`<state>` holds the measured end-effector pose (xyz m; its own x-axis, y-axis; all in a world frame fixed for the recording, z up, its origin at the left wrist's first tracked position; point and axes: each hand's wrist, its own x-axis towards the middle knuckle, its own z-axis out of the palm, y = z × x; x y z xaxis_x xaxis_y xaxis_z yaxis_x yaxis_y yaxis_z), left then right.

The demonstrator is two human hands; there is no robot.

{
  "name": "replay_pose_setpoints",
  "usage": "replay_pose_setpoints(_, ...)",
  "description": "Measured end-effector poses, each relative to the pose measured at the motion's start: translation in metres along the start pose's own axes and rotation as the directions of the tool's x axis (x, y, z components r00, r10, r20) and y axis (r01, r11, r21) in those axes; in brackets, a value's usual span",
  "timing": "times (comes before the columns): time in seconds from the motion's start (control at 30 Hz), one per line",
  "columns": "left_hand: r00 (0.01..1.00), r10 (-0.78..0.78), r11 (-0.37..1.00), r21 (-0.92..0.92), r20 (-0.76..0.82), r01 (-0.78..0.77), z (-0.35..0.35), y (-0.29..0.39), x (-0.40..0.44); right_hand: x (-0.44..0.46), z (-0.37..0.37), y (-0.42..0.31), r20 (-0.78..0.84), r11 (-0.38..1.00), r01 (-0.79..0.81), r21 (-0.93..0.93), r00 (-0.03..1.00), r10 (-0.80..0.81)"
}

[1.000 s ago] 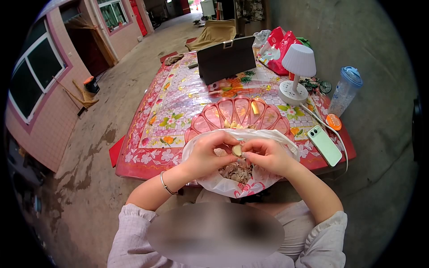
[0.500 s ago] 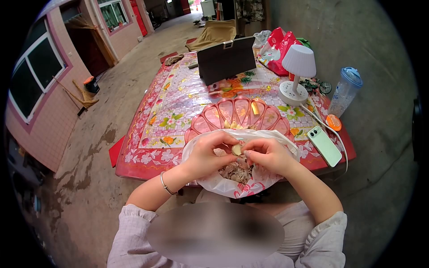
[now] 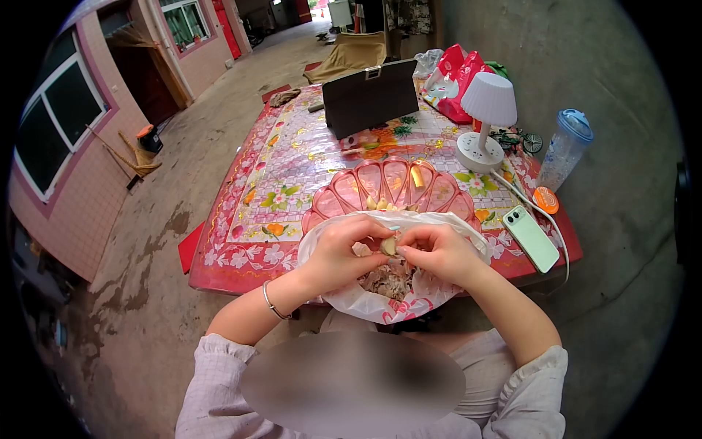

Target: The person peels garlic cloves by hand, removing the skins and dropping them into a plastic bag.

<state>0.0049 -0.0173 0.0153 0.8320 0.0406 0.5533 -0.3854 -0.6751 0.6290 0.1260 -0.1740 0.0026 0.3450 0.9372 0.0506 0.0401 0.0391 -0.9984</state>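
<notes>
A pale garlic clove sits pinched between the fingertips of my left hand, whose thumb and forefinger are closed on it. From the other side, my right hand pinches at the same clove. Both hands are over an open white plastic bag with red print. Inside it lies a heap of dry garlic skins. Just beyond the bag is a pink, see-through scalloped tray, partly covered by the bag's edge. Several peeled cloves rest in its near part.
A tablet in a dark case stands at the back of the table. To the right are a white lamp, its cord, a light green phone, an orange-lidded item, a blue-lidded cup and red bags.
The clove has turned slightly between my fingertips and my right fingers have shifted a little on it. Everything else stays in place.
</notes>
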Motion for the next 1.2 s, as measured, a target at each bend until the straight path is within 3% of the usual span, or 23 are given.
replay_pose_setpoints(0.47, 0.996, -0.079, 0.989, -0.124, 0.045, 0.084, 0.001, 0.005, 0.000, 0.001, -0.002, 0.002, 0.024, 0.999, -0.016, -0.030, 1.000, 0.017)
replay_pose_setpoints(0.57, 0.999, -0.020, 0.990, -0.138, 0.037, 0.025, 0.003, 0.001, 0.000, 0.000, -0.001, -0.001, 0.030, 1.000, -0.028, -0.012, 0.999, 0.029)
replay_pose_setpoints(0.7, 0.996, -0.076, 0.995, -0.053, 0.053, 0.078, 0.000, 0.005, 0.001, 0.000, 0.003, -0.001, 0.008, 1.000, -0.017, 0.023, 1.000, 0.017)
replay_pose_setpoints(1.2, 0.990, -0.141, 0.981, -0.132, -0.003, 0.140, 0.000, 0.004, -0.001, -0.003, 0.002, -0.014, 0.035, 0.997, -0.044, -0.058, 0.998, 0.046)
